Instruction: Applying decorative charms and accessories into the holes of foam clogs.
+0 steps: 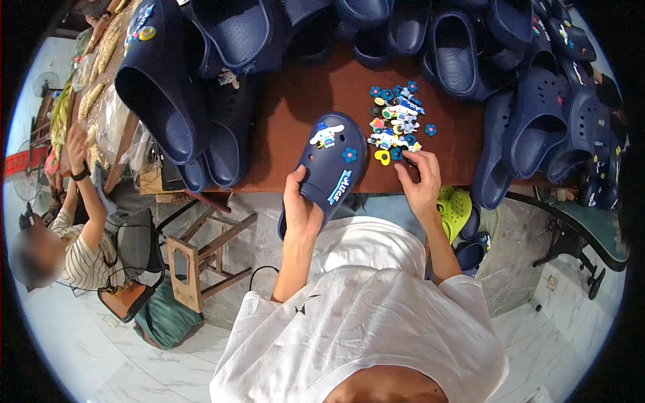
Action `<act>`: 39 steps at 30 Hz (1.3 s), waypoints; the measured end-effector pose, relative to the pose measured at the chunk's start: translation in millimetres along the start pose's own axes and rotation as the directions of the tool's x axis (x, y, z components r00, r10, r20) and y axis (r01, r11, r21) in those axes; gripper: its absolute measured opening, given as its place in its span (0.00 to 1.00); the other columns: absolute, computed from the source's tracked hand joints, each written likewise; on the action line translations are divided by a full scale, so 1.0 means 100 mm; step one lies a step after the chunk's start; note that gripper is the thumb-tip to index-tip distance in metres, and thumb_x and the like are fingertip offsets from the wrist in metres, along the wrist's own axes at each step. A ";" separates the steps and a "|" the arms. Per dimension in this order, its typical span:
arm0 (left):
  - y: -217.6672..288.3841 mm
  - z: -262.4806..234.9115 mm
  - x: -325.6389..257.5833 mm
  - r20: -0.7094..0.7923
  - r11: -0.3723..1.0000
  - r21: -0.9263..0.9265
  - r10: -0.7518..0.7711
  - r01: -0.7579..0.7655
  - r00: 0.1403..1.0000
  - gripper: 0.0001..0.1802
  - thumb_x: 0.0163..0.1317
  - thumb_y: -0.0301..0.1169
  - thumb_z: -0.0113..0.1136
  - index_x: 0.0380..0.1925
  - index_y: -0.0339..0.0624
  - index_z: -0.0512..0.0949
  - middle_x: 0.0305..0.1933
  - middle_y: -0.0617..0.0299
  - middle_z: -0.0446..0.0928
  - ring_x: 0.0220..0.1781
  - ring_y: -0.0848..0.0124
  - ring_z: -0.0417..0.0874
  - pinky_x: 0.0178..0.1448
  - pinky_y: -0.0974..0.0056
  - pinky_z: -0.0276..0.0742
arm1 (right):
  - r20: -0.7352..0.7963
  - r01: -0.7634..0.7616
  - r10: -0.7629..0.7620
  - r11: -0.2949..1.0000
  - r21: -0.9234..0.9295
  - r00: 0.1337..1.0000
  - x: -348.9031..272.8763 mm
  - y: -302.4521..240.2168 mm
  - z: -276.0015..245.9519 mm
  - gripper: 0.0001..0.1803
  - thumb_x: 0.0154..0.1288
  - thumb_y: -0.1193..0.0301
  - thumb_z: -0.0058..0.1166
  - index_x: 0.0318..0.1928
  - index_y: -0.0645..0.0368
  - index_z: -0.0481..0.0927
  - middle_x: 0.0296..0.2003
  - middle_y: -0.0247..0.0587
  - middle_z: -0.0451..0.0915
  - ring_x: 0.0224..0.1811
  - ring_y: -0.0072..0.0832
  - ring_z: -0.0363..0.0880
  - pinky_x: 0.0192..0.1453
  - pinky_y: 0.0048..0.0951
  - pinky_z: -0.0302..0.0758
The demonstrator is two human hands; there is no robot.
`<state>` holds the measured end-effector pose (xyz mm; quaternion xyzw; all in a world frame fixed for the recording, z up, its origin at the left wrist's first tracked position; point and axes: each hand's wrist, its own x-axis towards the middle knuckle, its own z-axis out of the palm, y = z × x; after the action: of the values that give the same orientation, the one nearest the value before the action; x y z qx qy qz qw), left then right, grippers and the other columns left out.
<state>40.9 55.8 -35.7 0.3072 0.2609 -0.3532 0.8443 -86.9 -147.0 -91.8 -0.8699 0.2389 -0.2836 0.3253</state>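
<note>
Gripping a navy clog [327, 164] over the table edge [269, 188], left hand [300, 208] clasps it; right hand [420, 181] pinches charms [395, 127].

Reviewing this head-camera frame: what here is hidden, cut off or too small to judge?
- Left hand: grips the heel of the navy clog; its fingers are hidden under the shoe.
- Right hand: fingertips rest at the pile of charms; whether they pinch one is too small to tell.
- Charm pile: single shapes blur together.
- Heap of navy clogs: cut by the dark fisheye rim.
- Brown table: largely covered by shoes.
</note>
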 end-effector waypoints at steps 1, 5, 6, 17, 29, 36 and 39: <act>0.01 -0.04 0.02 0.031 1.000 -0.001 -0.008 0.008 0.999 0.24 0.66 0.40 0.53 0.56 0.36 0.72 0.59 0.50 0.77 0.60 0.56 0.78 0.67 0.51 0.72 | 0.004 0.002 -0.002 1.000 0.006 1.000 0.01 -0.01 0.01 0.14 0.57 0.72 0.67 0.44 0.56 0.82 0.41 0.40 0.77 0.44 0.38 0.77 0.49 0.38 0.73; 0.03 -0.11 0.04 0.077 0.998 -0.063 -0.017 0.022 0.997 0.24 0.67 0.41 0.51 0.56 0.35 0.73 0.60 0.49 0.76 0.61 0.56 0.78 0.68 0.51 0.70 | 0.030 0.049 -0.046 0.994 -0.097 0.998 0.02 -0.01 0.04 0.16 0.54 0.68 0.69 0.44 0.54 0.82 0.40 0.39 0.76 0.44 0.39 0.75 0.49 0.40 0.71; 0.03 -0.12 0.04 0.090 0.998 -0.066 -0.011 0.017 0.996 0.25 0.67 0.42 0.50 0.57 0.34 0.73 0.61 0.48 0.76 0.62 0.55 0.77 0.69 0.51 0.69 | 0.022 0.066 -0.063 0.991 -0.115 0.998 0.04 -0.01 0.06 0.16 0.54 0.69 0.69 0.44 0.54 0.83 0.39 0.39 0.76 0.42 0.38 0.75 0.47 0.39 0.72; 0.02 -0.11 0.00 0.152 0.996 -0.092 0.028 -0.014 0.988 0.29 0.68 0.45 0.47 0.57 0.30 0.74 0.63 0.45 0.75 0.65 0.52 0.75 0.73 0.49 0.63 | -0.015 0.002 -0.004 0.995 -0.097 1.000 0.11 -0.01 0.12 0.12 0.56 0.72 0.67 0.42 0.55 0.83 0.38 0.39 0.75 0.42 0.38 0.75 0.45 0.38 0.73; 0.00 -0.12 0.00 0.156 0.988 -0.152 0.037 -0.013 0.987 0.27 0.68 0.42 0.46 0.57 0.30 0.73 0.63 0.45 0.75 0.66 0.52 0.74 0.74 0.48 0.61 | -0.083 -0.159 0.162 0.987 0.038 0.983 0.19 0.01 0.05 0.11 0.59 0.75 0.64 0.43 0.58 0.82 0.38 0.42 0.76 0.42 0.40 0.76 0.47 0.36 0.75; 0.00 -0.13 -0.02 0.135 0.989 -0.146 0.039 -0.019 0.990 0.26 0.68 0.40 0.47 0.57 0.31 0.73 0.64 0.46 0.74 0.66 0.52 0.74 0.74 0.47 0.61 | -0.024 -0.069 0.069 0.997 -0.022 0.997 0.26 0.06 0.07 0.10 0.58 0.74 0.65 0.41 0.57 0.81 0.38 0.41 0.76 0.42 0.39 0.76 0.47 0.38 0.74; 0.00 -0.11 -0.05 0.150 0.990 -0.141 0.041 -0.020 0.988 0.26 0.68 0.40 0.46 0.58 0.31 0.73 0.64 0.46 0.74 0.66 0.52 0.74 0.74 0.47 0.61 | -0.008 -0.059 0.059 0.998 0.005 0.998 0.26 0.10 0.09 0.10 0.57 0.75 0.65 0.40 0.57 0.81 0.37 0.40 0.77 0.41 0.39 0.77 0.44 0.37 0.74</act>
<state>35.0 65.5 -39.7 0.2236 0.2146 -0.3438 0.8864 -64.7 -165.0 -95.4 -0.8605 0.2650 -0.2781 0.3346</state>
